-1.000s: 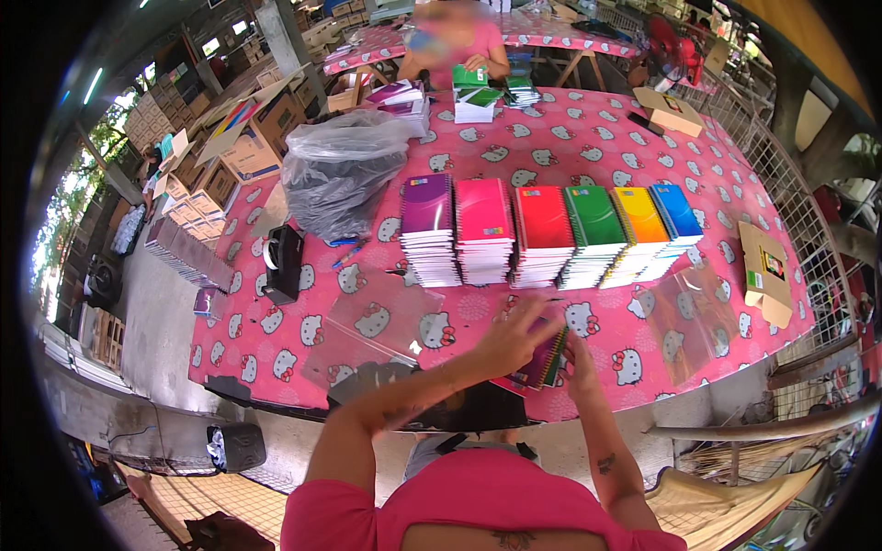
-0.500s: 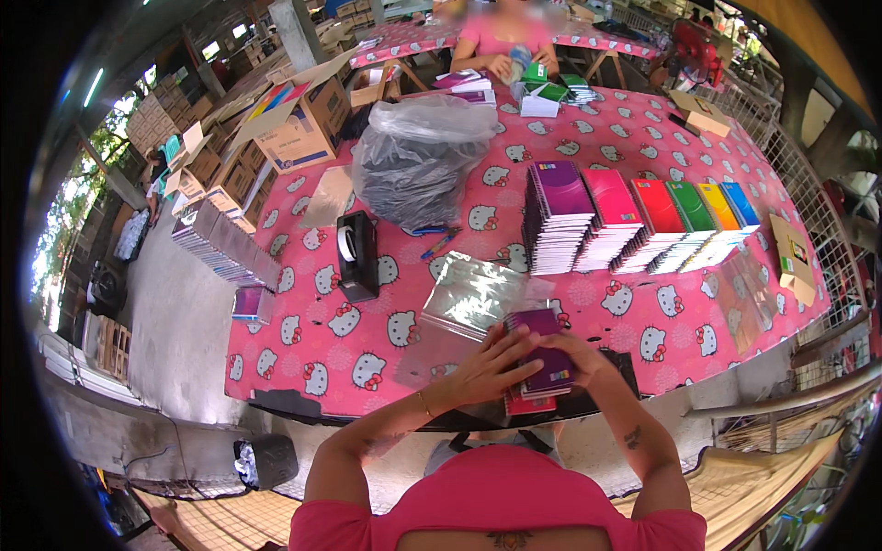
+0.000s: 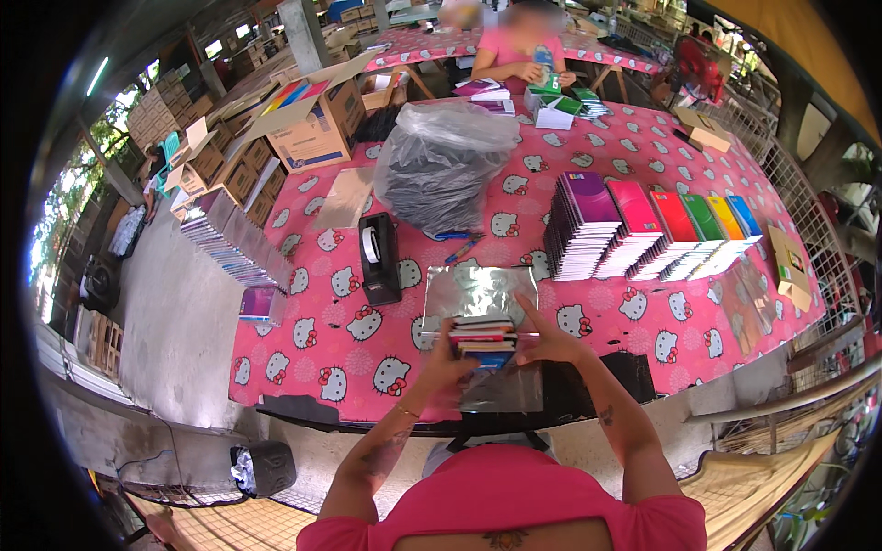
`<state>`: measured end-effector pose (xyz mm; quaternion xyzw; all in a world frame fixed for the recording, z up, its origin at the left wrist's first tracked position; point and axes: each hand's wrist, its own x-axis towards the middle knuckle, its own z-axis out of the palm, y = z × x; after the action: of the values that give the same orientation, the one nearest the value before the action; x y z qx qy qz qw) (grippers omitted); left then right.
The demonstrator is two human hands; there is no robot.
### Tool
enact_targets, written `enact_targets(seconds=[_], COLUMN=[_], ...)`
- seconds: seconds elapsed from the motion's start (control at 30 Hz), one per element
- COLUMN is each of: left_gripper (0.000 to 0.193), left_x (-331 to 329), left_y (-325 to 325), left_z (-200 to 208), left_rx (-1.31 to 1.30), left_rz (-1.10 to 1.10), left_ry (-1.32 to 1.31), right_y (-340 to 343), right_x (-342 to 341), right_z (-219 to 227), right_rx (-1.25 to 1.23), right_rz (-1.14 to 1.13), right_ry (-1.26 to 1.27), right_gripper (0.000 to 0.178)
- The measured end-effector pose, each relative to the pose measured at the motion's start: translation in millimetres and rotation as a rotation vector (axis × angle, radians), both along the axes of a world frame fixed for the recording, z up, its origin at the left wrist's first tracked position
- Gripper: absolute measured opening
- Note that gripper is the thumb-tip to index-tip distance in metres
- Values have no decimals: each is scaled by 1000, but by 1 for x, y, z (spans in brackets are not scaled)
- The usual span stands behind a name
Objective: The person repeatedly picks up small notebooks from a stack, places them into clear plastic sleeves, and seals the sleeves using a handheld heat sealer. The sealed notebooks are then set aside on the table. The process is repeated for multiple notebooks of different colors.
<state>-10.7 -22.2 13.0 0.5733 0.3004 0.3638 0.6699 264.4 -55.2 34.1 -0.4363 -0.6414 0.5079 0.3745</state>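
Both hands hold a small stack of notebooks (image 3: 484,338) upright near the front edge of a table under a pink cartoon-cat cloth (image 3: 331,331). My left hand (image 3: 447,360) grips the stack's left side and my right hand (image 3: 542,342) steadies its right side, index finger raised. Clear plastic sleeves (image 3: 478,292) lie on the cloth just behind the stack, and another shiny sleeve (image 3: 501,390) hangs below it. Farther right stand rows of notebooks (image 3: 643,230) in purple, pink, red, green, yellow and blue.
A black tape dispenser (image 3: 378,259) stands left of the sleeves. A big grey plastic bag (image 3: 441,165) sits mid-table, pens (image 3: 459,246) in front of it. Another person in pink (image 3: 524,50) works at the far side. Cardboard boxes (image 3: 312,129) and stacked books (image 3: 225,234) line the left.
My view swung right to left, so the notebook rows now sit farther right. My hands gathered the notebooks into a squared upright stack and lifted it slightly.
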Motion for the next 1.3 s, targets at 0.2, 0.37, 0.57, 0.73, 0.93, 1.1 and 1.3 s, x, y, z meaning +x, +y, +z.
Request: enact_targets(seconds=[0.2,0.37,0.57,0.73,0.93,1.1,1.3], left_gripper=[98,96,98,105,103,92,74], left_x=[24,19,12,-4,39,41,24], left_y=[-8,-6,5,25,-25,-3,11], left_z=[17,25,14,37,94,103,75], left_rx=[125,201,296,338,1178,1149,387], left_rz=[34,-36,-96,-230,-104,-166,345], left_ry=[33,70,209,473,917,1063,779], right_y=[-16,-16,-26,-25,-23,-18,-34], right_x=[-74,-61,-83,-61,-58,-54,-53], right_z=[-26,-40,-20,-15,-11,-38,-14], right_rx=[55,180,93,25,-7,244,-177], right_rz=[-321,-339,-408,-314,-318,-343,-516], right_ry=[535,394,253,101,15,-32,493], right_gripper=[118,112,104,90,78,81,80])
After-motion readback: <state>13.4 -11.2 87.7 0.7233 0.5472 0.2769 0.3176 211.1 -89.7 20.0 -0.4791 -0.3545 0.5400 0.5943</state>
